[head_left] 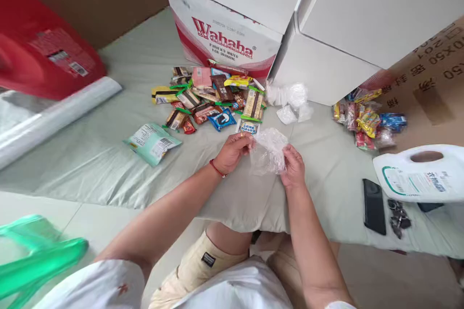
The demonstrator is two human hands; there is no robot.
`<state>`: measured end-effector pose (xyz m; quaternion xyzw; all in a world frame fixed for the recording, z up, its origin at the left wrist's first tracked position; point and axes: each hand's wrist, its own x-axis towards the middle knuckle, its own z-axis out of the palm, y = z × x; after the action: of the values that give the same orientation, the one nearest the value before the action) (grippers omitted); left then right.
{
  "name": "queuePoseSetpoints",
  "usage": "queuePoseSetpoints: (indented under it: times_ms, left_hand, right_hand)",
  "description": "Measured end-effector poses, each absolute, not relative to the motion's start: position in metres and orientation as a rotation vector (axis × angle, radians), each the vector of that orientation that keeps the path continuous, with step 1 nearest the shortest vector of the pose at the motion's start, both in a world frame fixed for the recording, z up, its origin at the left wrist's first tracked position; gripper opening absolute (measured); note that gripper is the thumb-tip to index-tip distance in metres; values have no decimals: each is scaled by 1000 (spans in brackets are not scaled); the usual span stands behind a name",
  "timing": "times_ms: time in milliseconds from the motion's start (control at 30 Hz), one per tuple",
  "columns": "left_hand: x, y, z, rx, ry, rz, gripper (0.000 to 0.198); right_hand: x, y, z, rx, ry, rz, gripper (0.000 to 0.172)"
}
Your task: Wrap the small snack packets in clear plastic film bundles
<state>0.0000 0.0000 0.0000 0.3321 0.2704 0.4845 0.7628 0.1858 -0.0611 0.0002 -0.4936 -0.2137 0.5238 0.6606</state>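
Observation:
A crumpled clear plastic bag [268, 152] is stretched between my two hands, above the near part of the cloth-covered table. My left hand [232, 153] pinches its left edge, with a red cord on the wrist. On the other side, my right hand [293, 166] grips the bag's right edge. Just past my left fingers lies a small white packet with blue print [248, 126]. Beyond it spreads a pile of wrapped snack bars [208, 96]. Several folded clear plastic bags [295, 99] sit behind the one I hold.
A teal snack bag [154, 144] lies at left, near a plastic roll [61, 120] and a red jug [43, 43]. At right are small wrapped candies [368, 118], a white detergent bottle [424, 174], a phone [374, 206] and keys [399, 218]. A Wahaha carton [226, 34] stands behind.

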Motion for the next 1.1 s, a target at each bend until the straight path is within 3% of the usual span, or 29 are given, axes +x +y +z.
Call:
queuePoseSetpoints:
  times_ms: [333, 567, 633, 700, 800, 1000, 1100]
  left_hand:
    - [-8, 11, 0, 391, 673, 1116, 13]
    - [-1, 8, -3, 456, 697, 1141, 13]
    - [0, 10, -5, 447, 699, 1153, 13]
    - [0, 11, -6, 425, 699, 1171, 14]
    - [1, 13, -7, 400, 671, 1195, 22]
    - [3, 5, -4, 562, 539, 1171, 35]
    - [7, 0, -6, 719, 538, 1197, 41]
  right_hand:
    - [192, -60, 2, -1065, -612, 1199, 32]
    - [181, -75, 3, -1292, -1388, 379, 57]
    - [177, -79, 6, -1330, -1671, 242, 56]
    - [172, -80, 7, -1403, -1817, 163, 41]
    - [171, -77, 7, -1504, -1757, 163, 14]
    - [171, -80, 13, -1674, -1242, 524, 24]
    - [164, -83, 12, -1711, -1244, 421, 40]
